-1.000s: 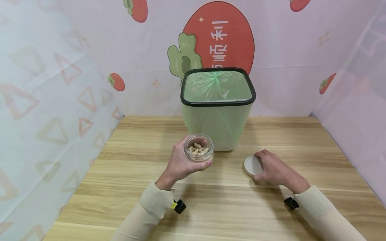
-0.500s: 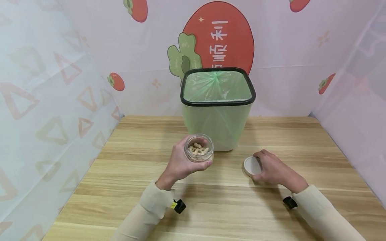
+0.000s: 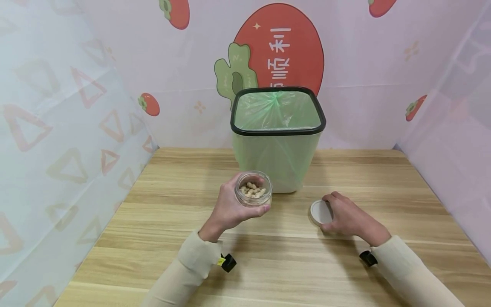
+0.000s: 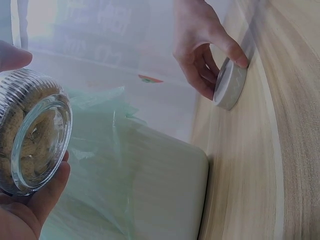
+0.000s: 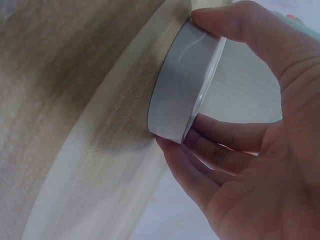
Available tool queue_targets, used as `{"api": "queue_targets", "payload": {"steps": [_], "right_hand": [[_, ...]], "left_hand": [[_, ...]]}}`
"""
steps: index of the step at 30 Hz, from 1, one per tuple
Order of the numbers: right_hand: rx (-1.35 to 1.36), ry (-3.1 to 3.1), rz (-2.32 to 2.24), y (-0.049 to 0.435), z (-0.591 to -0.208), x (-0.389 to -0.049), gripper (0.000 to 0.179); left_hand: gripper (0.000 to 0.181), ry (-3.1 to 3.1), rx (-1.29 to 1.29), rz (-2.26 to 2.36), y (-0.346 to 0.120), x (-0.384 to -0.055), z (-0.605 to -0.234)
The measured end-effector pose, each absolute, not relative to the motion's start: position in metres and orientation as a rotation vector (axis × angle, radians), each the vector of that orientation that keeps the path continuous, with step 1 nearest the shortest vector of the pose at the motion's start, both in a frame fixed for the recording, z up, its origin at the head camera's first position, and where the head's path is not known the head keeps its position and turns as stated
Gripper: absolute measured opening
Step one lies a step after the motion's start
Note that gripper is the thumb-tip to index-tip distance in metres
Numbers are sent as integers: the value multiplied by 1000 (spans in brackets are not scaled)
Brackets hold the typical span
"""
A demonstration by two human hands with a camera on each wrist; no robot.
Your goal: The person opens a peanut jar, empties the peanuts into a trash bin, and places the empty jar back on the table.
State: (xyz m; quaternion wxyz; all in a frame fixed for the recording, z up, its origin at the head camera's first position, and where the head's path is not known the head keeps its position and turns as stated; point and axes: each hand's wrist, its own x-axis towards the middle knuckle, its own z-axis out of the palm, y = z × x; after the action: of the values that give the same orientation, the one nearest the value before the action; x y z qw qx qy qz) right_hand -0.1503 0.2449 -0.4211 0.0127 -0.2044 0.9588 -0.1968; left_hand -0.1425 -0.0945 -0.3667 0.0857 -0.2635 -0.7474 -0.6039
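My left hand point(image 3: 230, 207) grips a ribbed glass jar point(image 4: 37, 135) with no lid on it, held up in front of the bin. Peanuts in their shells point(image 3: 252, 190) lie inside the jar, and its mouth faces the head camera. To the right, my right hand point(image 3: 347, 215) pinches a round white lid point(image 5: 182, 82) by its edge, thumb on one side and fingers on the other. The lid point(image 3: 320, 212) sits right at the tabletop, its inner side facing up in the head view.
Behind the jar stands a pale bin point(image 3: 276, 157) with a black rim point(image 3: 278, 132) and a green plastic liner point(image 3: 278, 110). The wooden table point(image 3: 161, 204) runs back to a printed cloth wall point(image 3: 184, 68). A small black device point(image 3: 229, 263) is strapped at the left wrist, another point(image 3: 369, 258) at the right.
Both hands keep their holds on the jar and the lid. The right forearm has shifted very slightly to the left; the head view has tilted a touch.
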Motion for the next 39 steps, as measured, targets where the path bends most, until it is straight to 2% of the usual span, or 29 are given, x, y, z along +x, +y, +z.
{"api": "queue_targets", "payload": {"steps": [14, 39], "right_hand": [[-625, 2998, -608, 244, -415, -149, 84], [-539, 3074, -903, 239, -343, -158, 45]], "left_hand": [[62, -2241, -775, -1782, -98, -142, -367], [62, -2264, -779, -1710, -109, -146, -354]]}}
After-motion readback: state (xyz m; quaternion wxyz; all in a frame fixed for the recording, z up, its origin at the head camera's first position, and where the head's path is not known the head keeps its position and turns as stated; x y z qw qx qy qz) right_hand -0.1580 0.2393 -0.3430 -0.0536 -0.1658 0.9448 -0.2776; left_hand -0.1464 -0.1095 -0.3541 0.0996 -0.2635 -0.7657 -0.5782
